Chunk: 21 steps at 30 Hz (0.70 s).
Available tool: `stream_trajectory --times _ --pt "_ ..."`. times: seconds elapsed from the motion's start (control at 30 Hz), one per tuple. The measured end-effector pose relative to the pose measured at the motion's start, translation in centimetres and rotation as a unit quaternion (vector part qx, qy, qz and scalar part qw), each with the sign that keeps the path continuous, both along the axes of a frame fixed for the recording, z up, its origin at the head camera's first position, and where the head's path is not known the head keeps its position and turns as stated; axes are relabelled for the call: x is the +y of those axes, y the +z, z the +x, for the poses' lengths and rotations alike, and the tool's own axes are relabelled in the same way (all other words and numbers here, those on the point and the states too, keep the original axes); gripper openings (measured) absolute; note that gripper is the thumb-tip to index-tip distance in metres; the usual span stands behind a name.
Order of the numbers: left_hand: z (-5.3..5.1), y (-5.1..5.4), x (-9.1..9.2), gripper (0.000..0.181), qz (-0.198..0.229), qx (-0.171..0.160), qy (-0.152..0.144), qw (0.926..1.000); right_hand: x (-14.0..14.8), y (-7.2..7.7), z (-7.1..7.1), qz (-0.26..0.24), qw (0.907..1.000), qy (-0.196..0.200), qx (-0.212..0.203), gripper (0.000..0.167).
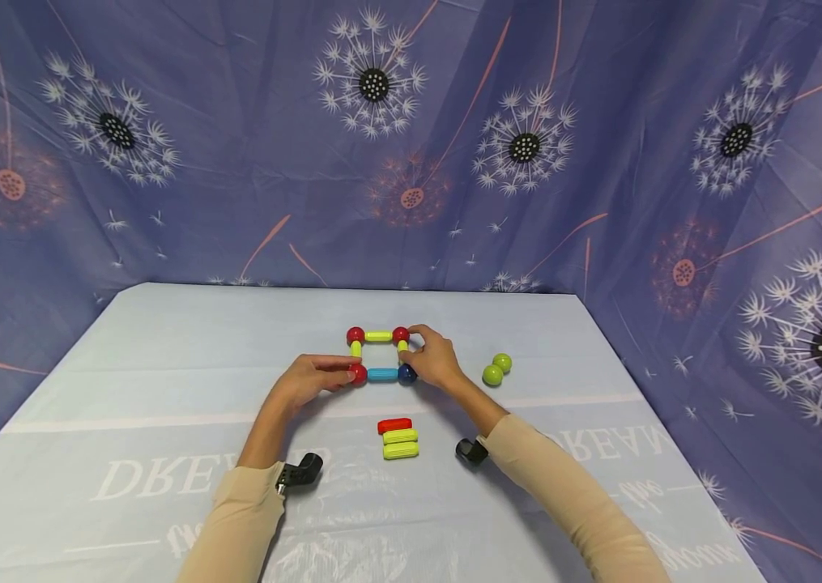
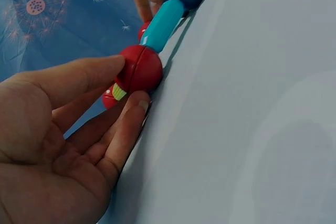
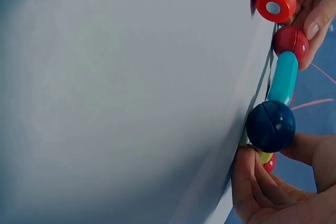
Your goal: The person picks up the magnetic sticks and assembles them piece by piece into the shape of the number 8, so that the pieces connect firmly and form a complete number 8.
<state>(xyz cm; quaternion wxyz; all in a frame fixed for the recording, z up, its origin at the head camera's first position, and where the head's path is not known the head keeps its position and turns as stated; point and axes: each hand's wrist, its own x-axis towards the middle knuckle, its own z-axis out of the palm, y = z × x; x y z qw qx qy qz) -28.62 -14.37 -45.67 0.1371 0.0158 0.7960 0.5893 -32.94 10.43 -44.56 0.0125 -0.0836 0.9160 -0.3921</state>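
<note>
A four-sided frame of balls and rods lies on the table: red balls at both far corners and the near left, a dark blue ball (image 1: 406, 373) at the near right. A blue rod (image 1: 383, 374) joins the near two balls; yellow-green rods form the other sides. My left hand (image 2: 68, 124) pinches the near left red ball (image 2: 140, 68) between thumb and fingers. My right hand (image 1: 434, 356) is at the right side, fingers around the dark blue ball (image 3: 271, 126) and the rod beside it, one finger reaching the far right red ball (image 1: 400, 334).
Nearer me on the table (image 1: 126, 372) lie a red rod (image 1: 394, 425) and two yellow-green rods (image 1: 400, 450). Two green balls (image 1: 493, 375) sit to the right of my right hand. A patterned curtain (image 1: 250, 146) hangs behind the table and along its right side.
</note>
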Motion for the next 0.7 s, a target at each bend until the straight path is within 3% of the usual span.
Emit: stream_trajectory --times 0.27,0.7 --pt "-0.04 -0.28 0.53 0.036 0.002 0.031 0.016 0.9994 -0.17 0.3 -0.32 0.018 0.9998 -0.011 0.006 0.051" --pt "-0.1 -0.13 0.67 0.034 -0.027 0.009 0.036 0.9989 0.1 0.25 -0.4 0.025 0.9996 -0.008 0.007 0.051"
